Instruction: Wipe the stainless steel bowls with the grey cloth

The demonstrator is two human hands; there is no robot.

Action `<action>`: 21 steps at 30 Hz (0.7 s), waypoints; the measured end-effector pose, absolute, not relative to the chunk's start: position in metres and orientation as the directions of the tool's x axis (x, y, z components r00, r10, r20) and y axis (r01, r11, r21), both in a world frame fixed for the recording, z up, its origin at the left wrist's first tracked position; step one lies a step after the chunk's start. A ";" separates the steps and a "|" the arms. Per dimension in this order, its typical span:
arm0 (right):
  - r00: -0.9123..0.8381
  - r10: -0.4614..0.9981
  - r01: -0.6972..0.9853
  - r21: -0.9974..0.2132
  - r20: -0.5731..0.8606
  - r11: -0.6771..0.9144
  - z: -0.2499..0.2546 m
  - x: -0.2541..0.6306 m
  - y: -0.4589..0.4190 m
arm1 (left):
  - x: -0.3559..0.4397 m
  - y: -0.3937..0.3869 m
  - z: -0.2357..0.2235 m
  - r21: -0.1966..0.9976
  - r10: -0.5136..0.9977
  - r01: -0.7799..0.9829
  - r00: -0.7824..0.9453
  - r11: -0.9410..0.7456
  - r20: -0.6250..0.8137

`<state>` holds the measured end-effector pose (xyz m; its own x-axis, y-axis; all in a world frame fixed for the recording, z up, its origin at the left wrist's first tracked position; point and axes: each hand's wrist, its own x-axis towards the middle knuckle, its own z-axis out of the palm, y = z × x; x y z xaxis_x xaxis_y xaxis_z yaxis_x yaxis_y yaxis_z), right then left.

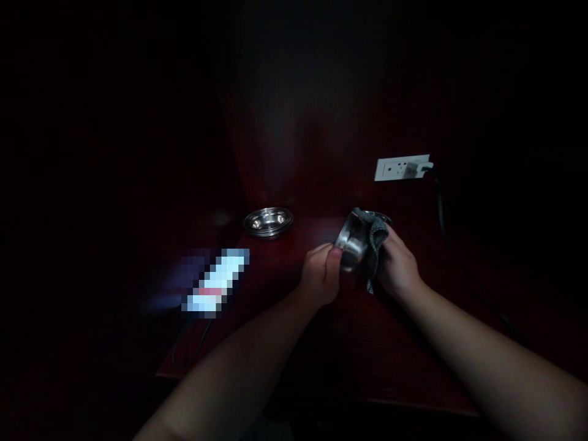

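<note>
My left hand grips the rim of a shiny metal bowl, its thumb on the near side. The bowl is tilted on its side above the dark red table. In my right hand is a grey-green cloth, pressed against the bowl's outer side; part of it hangs down below. The fingers of my right hand are partly hidden behind the cloth. Behind that hand, the rim of another metal dish shows in part.
Several nested metal bowls stand at the table's back left. A lit, pixelated screen lies at the left with a cable below it. On the back wall is a white power socket with a plug and dark cord. Surroundings are very dark.
</note>
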<state>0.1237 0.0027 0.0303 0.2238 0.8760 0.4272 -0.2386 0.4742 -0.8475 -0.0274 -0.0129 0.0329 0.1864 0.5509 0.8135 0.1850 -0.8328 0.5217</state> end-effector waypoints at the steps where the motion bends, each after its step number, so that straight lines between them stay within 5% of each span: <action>1: 0.228 0.876 -0.235 -0.848 0.426 0.474 0.031 0.123 0.002 | -0.027 -0.013 0.033 0.524 0.552 0.182 0.186 -0.832 0.813; 15: 0.200 0.960 -0.450 -0.852 0.196 0.268 0.026 0.114 0.003 | -0.026 -0.015 0.031 0.559 0.565 0.112 0.293 -0.822 0.771; 21: 0.195 0.951 -0.409 -0.861 0.241 0.302 0.025 0.116 0.004 | -0.025 -0.015 0.031 0.613 0.595 0.076 0.356 -0.787 0.720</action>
